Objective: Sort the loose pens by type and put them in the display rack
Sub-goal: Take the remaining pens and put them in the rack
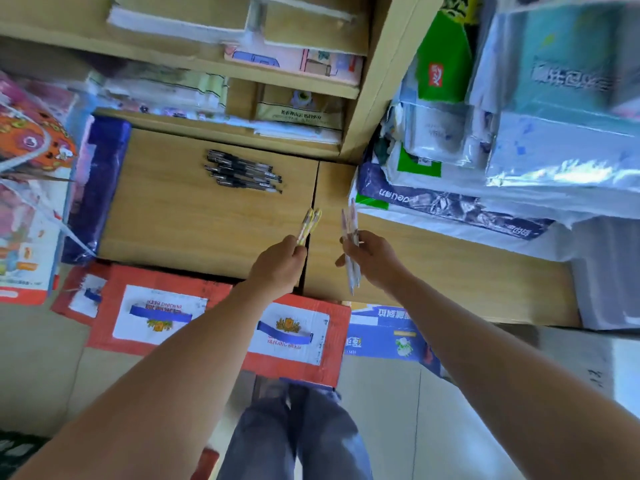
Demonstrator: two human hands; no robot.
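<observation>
Black pens (242, 172) lay piled near the worktop's (194, 230) back edge; my left hand (282, 263) gripped yellow pens (310, 221), my right hand (374, 259) pale pens (350, 230). Sorting seemed underway; next, each bunch likely needed its own pile.

I cannot count the yellowish pens (310, 223), ends buried in the left hand (282, 259); pale pens (349, 225) in the right hand (372, 258) smear together; at eleven o'clock the black pens (242, 172) blur into one heap.
</observation>
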